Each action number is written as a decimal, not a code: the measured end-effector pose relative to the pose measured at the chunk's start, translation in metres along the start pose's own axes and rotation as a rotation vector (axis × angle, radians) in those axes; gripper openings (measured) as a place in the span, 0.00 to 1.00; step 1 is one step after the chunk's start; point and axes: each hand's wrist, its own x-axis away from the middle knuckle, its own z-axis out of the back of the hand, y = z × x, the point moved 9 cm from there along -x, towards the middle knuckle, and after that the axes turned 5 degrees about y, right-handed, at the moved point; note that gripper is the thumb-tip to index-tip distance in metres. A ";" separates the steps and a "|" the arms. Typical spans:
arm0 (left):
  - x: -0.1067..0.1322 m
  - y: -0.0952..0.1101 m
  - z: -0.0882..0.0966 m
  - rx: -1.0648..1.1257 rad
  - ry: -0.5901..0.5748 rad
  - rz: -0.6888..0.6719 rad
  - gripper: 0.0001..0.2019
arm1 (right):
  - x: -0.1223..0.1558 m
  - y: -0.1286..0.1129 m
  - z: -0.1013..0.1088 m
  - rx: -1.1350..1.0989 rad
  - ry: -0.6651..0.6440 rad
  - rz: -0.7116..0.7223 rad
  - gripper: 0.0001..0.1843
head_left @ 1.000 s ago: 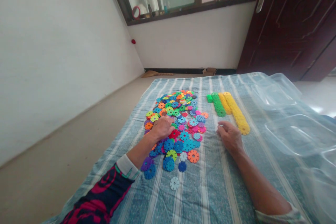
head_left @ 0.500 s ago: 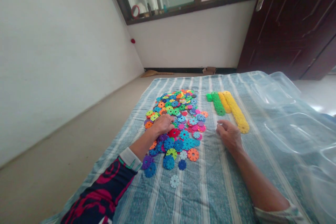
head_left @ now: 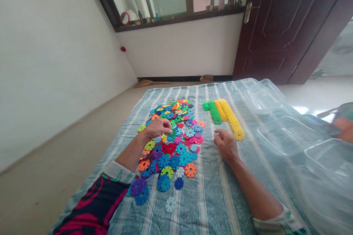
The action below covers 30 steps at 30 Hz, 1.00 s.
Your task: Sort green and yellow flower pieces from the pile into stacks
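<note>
My left hand (head_left: pixel 157 127) is over a spread of colourful notched plastic discs (head_left: pixel 180 149). Its thumb and fingers are pinched together; whatever is between them is too hidden to make out. My right hand (head_left: pixel 226 144) rests low over the cloth, right of the discs, fingers loosely bent, thumb and forefinger slightly apart, nothing visible between them. Just beyond it lie overlapping rows of sorted discs: a long yellow row (head_left: pixel 233 119), a shorter yellow row (head_left: pixel 220 111) and a green row (head_left: pixel 214 113). A small green stack (head_left: pixel 205 107) sits left of these.
A blue striped cloth (head_left: pixel 190 216) covers the surface. Several clear plastic containers (head_left: pixel 284 136) stand along the right side. A single pale disc (head_left: pixel 170 204) lies near the front. Beyond are a wall, a window sill (head_left: pixel 176 20) and a dark red door (head_left: pixel 264 44).
The view has turned rightward, so everything appears shifted left. My left hand has lifted slightly from the discs, its fingers now pinched. My right hand stays near the yellow row.
</note>
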 end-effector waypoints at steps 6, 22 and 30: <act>-0.027 0.061 -0.053 0.261 0.121 -0.043 0.07 | 0.000 -0.002 0.000 -0.053 0.019 0.009 0.19; -0.097 0.094 -0.150 0.365 0.235 -0.078 0.02 | -0.002 0.000 -0.004 -0.053 0.006 0.008 0.17; -0.090 0.098 -0.119 0.259 0.263 -0.110 0.02 | -0.001 -0.003 0.002 -0.024 0.002 -0.012 0.19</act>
